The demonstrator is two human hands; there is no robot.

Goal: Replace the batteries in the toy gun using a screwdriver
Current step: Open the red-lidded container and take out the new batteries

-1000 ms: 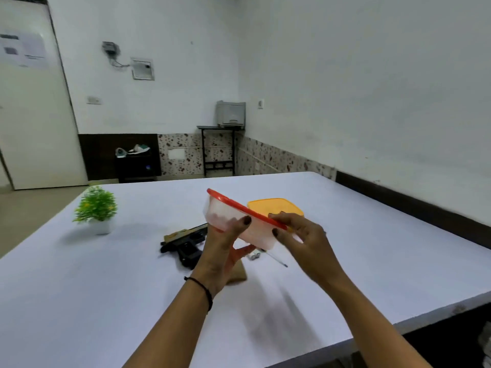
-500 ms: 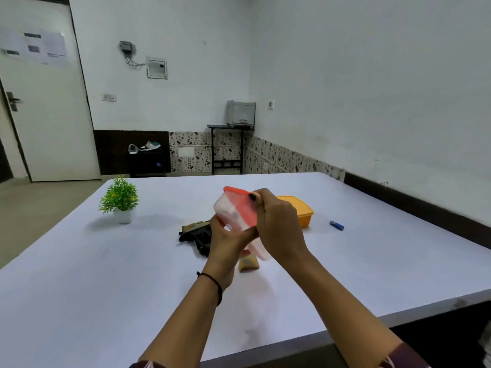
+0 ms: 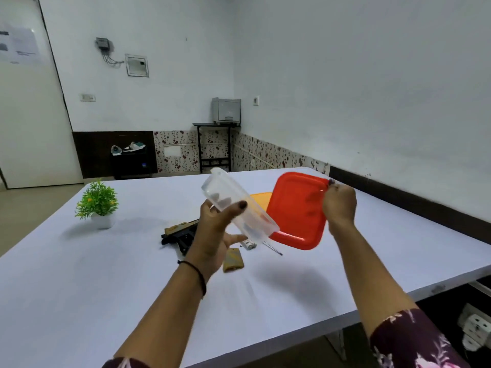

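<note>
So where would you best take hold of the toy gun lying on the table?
Probably the dark grip of the toy gun, coming from above: it lies flat on the table, grip pointing toward the person. The left hand partly hides it.

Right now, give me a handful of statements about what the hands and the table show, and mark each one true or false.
1. The left hand holds the clear container tilted. True.
2. The red lid sits sealed on the container. False: the right hand holds it off to the side by a corner.
3. The toy gun lies on the white table. True.
4. The small potted plant lies tipped over. False: it stands upright near the table's far left.
5. The screwdriver is in the right hand. False: it lies on the table beneath the container.
</note>
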